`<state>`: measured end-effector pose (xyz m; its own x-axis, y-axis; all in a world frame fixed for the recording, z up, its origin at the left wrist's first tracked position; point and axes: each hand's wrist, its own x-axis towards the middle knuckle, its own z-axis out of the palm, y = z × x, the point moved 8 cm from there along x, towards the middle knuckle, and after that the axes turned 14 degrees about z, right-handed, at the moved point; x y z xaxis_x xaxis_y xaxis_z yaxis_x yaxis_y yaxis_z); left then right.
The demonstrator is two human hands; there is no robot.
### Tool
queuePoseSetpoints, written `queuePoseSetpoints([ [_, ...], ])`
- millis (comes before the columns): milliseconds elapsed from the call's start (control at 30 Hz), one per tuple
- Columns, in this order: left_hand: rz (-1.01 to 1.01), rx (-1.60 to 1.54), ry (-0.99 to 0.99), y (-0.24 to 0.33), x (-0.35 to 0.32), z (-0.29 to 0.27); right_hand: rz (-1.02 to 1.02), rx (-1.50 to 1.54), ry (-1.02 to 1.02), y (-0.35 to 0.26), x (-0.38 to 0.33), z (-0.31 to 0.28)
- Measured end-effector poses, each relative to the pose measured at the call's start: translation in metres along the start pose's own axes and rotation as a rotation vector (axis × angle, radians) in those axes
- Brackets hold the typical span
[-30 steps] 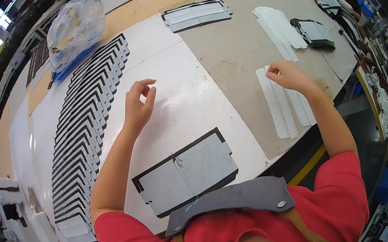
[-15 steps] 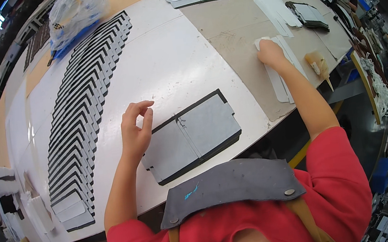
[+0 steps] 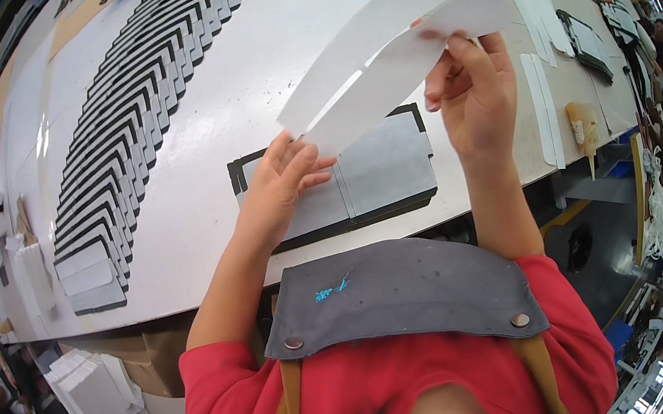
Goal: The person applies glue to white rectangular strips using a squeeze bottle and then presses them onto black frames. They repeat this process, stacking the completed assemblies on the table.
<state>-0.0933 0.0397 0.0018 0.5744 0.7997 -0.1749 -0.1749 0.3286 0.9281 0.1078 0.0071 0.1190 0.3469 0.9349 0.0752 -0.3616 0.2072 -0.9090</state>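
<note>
So right now both hands are up off the table with white paper strips (image 3: 403, 47) stretched between them, in the upper middle of the frame. The right hand (image 3: 473, 88) pinches the far end between thumb and fingers, closed tight on it. The left hand (image 3: 282, 184) has its fingers closed around the near end, lower down and left of centre. It looks like two strips fanned apart, or maybe one splitting from its backing; I can't tell which.

Directly under the strips, flat on the white table (image 3: 207, 215), sits a grey panel with a black border (image 3: 353, 183), near the table edge. No strip on it yet as far as I can see, so I'd say this piece is barely started.

A long fanned-out row of similar grey and black panels (image 3: 134, 107) runs up the left side. More white strips (image 3: 540, 108) lie at the right with a small brush (image 3: 584, 123) just beside them, so supplies aren't running out.
</note>
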Motion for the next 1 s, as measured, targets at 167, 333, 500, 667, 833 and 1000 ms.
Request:
queuePoseSetpoints([
  [167, -0.006, -0.207, 0.187, 0.000, -0.014, -0.017, 0.115, 0.122, 0.001, 0.033, -0.013, 0.001],
  [333, 0.244, 0.041, 0.344, 0.014, -0.030, -0.045, 0.209, 0.152, 0.022, 0.044, -0.025, -0.015],
  [500, 0.245, 0.273, 0.373, 0.015, -0.055, -0.065, 0.407, -0.129, 0.261, 0.064, -0.052, -0.055],
  [667, 0.172, 0.439, 0.379, -0.002, -0.079, -0.064, 0.488, -0.460, 0.219, 0.085, -0.081, -0.070],
  [833, 0.190, 0.639, 0.326, 0.004, -0.073, -0.054, 0.525, -0.670, 0.141, 0.091, -0.083, -0.073],
  [1000, 0.216, 0.885, 0.226, 0.012, -0.066, -0.050, 0.554, -0.712, 0.142, 0.090, -0.080, -0.071],
])
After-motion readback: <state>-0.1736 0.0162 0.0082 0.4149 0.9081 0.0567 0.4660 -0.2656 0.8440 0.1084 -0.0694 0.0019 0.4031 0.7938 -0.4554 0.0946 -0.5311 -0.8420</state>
